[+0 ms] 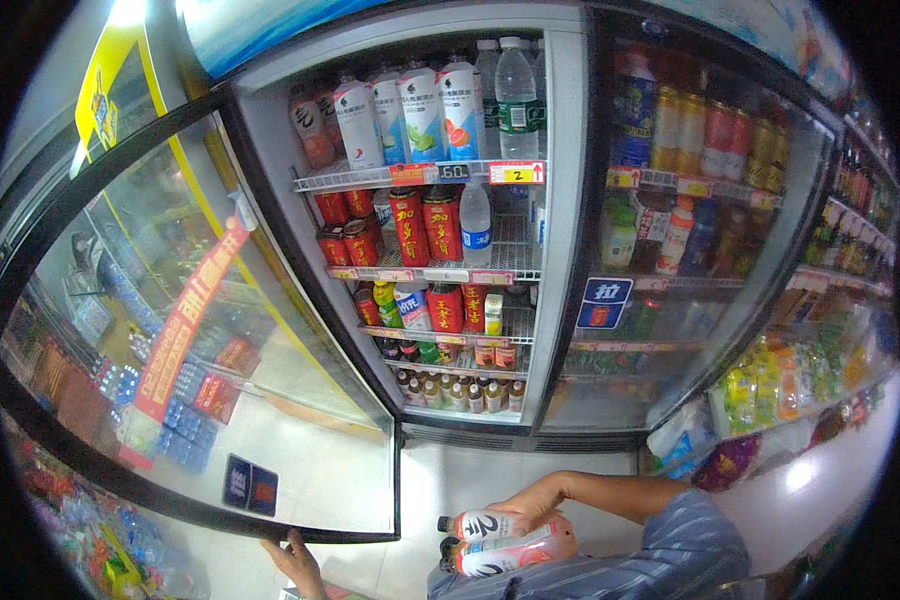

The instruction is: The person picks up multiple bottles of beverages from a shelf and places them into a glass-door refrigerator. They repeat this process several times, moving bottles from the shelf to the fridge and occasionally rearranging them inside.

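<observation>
My left hand (298, 559) is at the lower edge of the open glass door (300, 535) of a drinks fridge, fingers against the black frame. My right hand (538, 501), low at centre right, holds plastic bottles of a pinkish drink (487, 523) against my body; their dark caps point left. How many bottles there are, I cannot tell for sure. Ahead stands the fridge's open bay, with white cartons or bottles (420, 112) and a clear water bottle (515, 97) on the top shelf. Red cans (409, 229) and another water bottle (476, 225) stand on the shelf below.
The fridge's right glass door (660, 300) is closed over more cans and bottles. Snack packets (780, 382) fill a rack at the right. Packed water bottles (187, 442) show through the open door. Colourful packaged goods (112, 555) lie at the lower left.
</observation>
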Demonstrator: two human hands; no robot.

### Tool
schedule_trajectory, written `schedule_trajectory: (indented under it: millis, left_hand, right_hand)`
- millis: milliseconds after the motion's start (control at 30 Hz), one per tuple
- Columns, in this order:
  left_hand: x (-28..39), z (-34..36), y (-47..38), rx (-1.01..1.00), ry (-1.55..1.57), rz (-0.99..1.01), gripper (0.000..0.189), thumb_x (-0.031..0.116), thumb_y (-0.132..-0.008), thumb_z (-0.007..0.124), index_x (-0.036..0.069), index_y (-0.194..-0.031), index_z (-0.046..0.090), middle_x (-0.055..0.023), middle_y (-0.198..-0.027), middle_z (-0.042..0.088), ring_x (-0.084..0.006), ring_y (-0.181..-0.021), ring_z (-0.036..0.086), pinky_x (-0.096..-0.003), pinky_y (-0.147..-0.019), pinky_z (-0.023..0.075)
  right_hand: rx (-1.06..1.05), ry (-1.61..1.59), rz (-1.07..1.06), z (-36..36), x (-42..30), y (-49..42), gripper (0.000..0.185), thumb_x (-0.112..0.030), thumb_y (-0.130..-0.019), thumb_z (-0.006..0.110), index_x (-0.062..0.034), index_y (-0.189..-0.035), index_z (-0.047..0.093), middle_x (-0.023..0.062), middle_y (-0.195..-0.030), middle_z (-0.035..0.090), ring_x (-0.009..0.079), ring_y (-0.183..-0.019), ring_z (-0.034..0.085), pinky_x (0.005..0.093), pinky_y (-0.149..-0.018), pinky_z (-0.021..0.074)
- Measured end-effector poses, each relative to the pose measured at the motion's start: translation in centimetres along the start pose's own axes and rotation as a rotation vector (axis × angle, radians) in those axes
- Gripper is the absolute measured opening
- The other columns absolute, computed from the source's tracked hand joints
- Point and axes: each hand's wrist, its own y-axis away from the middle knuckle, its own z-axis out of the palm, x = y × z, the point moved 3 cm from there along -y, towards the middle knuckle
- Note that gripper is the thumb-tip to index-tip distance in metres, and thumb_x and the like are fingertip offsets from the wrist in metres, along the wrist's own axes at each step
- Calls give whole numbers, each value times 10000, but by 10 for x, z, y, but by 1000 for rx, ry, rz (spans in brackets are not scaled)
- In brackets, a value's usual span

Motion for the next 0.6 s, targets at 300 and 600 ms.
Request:
schedule_trajectory:
  millis: [300,600]
  left_hand:
    - [-6,-23,-49,14,-276,-87,605,436,-1010,651,-111,-1257,577,-274,-1117,674,-387,-993,654,-445,-916,540]
    - [-63,-15,-55,-175,-225,-231,636,316,-996,716,-61,-1454,488,-281,-1356,619,-345,-1127,664,-419,-972,523]
  right_hand:
    - [43,-61,48,-10,-33,-67,1352,-693,-687,869,-26,-1629,165,124,-1528,392,228,-1442,328,365,-1183,307]
    - [163,-25,89,-35,-33,-78,1271,-622,-717,890,-60,-1614,187,114,-1448,496,202,-1333,455,324,-1108,395]
